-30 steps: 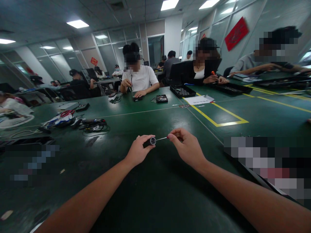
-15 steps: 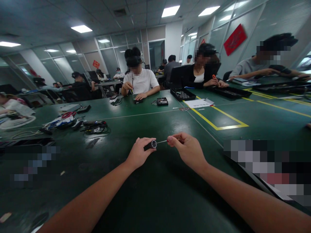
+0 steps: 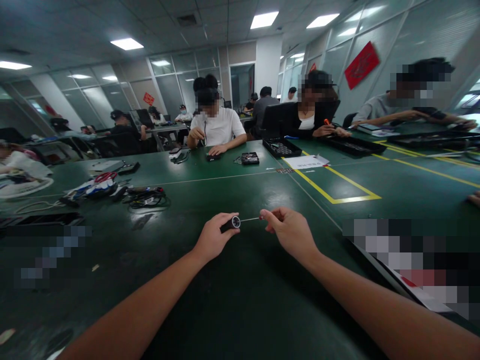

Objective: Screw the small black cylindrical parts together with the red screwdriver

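The counter (image 3: 225,310) is dark green with thin pale lines (image 3: 317,200); at the wearer's one o'clock are a yellow tape outline (image 3: 356,199) and a white sheet (image 3: 304,162). At twelve o'clock, a silver-rimmed black cylinder (image 3: 231,223); the slim shaft (image 3: 249,219) is silvery, its half-hidden end (image 3: 260,218) apparently red.

Over the table (image 3: 240,310), a tube (image 3: 229,223) sits in the left hand (image 3: 210,237); a rod (image 3: 249,220) runs between the tube and the right hand (image 3: 292,231); cables (image 3: 148,198) lie on the table to the left; farther off, a paper (image 3: 303,162) lies right of a small box (image 3: 250,158), with a tray (image 3: 281,147) behind the paper.
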A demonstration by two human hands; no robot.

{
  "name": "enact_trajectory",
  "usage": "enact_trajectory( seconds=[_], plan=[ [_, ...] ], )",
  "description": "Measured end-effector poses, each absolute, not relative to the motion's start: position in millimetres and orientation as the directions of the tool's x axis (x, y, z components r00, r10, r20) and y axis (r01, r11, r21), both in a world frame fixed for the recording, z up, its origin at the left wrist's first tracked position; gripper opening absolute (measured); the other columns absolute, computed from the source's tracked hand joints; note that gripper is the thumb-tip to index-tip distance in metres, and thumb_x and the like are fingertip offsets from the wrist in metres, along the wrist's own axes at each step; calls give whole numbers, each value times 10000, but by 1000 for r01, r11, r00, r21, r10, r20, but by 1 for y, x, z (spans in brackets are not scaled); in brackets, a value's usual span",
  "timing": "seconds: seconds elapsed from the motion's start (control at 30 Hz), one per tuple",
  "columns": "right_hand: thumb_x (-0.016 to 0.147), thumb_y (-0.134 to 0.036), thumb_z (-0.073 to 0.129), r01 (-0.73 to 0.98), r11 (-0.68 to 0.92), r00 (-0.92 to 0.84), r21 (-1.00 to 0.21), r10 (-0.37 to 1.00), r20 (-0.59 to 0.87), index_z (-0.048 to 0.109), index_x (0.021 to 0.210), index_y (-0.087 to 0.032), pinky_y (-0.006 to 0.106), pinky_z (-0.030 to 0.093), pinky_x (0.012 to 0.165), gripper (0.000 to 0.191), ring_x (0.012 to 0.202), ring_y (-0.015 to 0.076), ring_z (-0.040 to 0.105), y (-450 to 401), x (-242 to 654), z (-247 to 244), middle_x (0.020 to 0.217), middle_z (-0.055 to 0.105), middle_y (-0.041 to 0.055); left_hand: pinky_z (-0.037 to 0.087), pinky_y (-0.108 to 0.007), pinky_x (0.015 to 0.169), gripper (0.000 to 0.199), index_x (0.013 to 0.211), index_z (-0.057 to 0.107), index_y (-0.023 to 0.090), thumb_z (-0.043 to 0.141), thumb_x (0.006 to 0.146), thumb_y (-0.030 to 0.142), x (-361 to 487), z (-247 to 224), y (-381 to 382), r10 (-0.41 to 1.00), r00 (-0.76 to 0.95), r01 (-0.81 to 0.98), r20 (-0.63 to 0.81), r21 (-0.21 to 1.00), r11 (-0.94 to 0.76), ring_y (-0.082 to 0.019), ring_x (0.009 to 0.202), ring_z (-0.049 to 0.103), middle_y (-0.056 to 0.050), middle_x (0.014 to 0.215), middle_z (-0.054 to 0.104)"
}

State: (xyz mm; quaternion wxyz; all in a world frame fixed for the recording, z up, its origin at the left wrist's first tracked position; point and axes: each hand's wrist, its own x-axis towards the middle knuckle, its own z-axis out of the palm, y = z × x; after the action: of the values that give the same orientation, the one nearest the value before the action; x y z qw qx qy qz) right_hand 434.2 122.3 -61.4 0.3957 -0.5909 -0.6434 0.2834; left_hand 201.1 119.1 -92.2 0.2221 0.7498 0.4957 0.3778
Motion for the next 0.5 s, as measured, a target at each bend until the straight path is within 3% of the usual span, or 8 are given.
enact_trajectory(
  seconds=[0.5],
  plan=[
    [881,-574,610,549,153,-47,-822,987,152,699,799,-218,309,388,516,376,535,173,601,117,432,-54,647,715,15,423,-426,1095,438,1305,639,264,710,876,215,199,-93,120,928,188,580,322,726,-369,-241,1205,586,-54,1273,652]
  ],
)
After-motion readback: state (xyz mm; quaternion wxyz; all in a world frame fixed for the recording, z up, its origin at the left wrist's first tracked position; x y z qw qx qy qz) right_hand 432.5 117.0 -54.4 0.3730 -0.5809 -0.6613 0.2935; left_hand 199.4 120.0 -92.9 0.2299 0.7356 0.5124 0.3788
